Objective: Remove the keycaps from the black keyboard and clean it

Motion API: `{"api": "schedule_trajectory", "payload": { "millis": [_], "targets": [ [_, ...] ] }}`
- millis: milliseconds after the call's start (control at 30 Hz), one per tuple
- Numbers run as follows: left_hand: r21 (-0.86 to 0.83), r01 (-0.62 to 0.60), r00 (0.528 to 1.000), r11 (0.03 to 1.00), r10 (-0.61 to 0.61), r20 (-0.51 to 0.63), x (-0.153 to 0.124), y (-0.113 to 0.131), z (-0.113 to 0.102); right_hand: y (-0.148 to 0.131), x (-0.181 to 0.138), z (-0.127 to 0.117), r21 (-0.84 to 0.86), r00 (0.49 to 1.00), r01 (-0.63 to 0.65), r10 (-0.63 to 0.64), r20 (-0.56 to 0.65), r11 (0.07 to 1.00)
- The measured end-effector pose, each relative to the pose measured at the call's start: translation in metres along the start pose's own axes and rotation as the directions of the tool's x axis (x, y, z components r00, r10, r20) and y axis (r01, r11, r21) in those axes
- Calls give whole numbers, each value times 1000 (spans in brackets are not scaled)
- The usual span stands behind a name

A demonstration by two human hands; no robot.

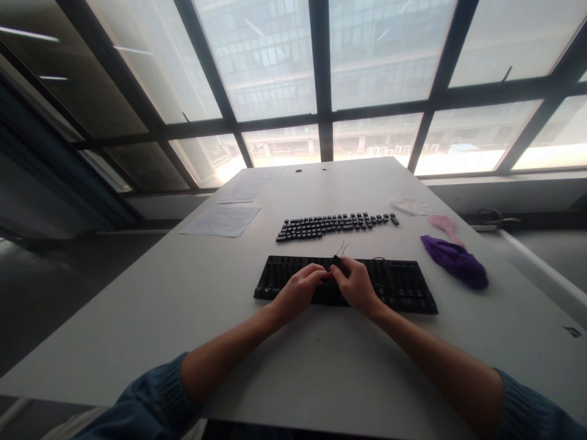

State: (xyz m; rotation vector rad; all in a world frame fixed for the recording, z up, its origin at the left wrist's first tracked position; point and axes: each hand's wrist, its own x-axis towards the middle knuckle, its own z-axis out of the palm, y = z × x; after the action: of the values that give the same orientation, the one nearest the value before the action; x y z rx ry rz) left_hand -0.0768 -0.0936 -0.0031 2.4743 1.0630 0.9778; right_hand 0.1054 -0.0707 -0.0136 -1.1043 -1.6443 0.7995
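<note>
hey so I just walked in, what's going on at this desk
Someone is working over a black keyboard. Their right hand holds a small dark wire-pronged tool; their left hand is close beside it, and whether that one holds anything is hard to tell. Loose black keycaps lie in rows beyond the keyboard.

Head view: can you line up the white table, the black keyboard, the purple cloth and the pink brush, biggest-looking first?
1. White table
2. Black keyboard
3. Purple cloth
4. Pink brush

That's only how big they look here; nearer things can look bigger.
</note>
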Motion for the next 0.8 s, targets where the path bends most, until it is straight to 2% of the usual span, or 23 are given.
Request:
{"api": "schedule_trajectory", "payload": {
  "millis": [200, 367, 467, 633, 800],
  "targets": [
    [-15, -2, 1000, 1000, 2, 15, 1, 0, -1, 2, 2, 0, 2, 1000, -15, 15, 6, 1000],
    [-95, 85, 996, 992, -86, -8, 3, 3, -6, 2, 2, 0, 40, 998, -2, 0, 63, 999],
    [-73, 144, 988, 987, -148, -43, 10, 0, -16, 1, 2, 0, 63, 998, -22, 18, 63, 998],
    [50, 191, 973, 980, -183, -138, 53, -32, -29, 1, 2, 0, 120, 998, -36, 29, 59, 992],
    [291, 149, 988, 945, -133, -76, 109, -80, -20, 2, 2, 1, 139, 997, -59, 50, 65, 988]
  ]
}}
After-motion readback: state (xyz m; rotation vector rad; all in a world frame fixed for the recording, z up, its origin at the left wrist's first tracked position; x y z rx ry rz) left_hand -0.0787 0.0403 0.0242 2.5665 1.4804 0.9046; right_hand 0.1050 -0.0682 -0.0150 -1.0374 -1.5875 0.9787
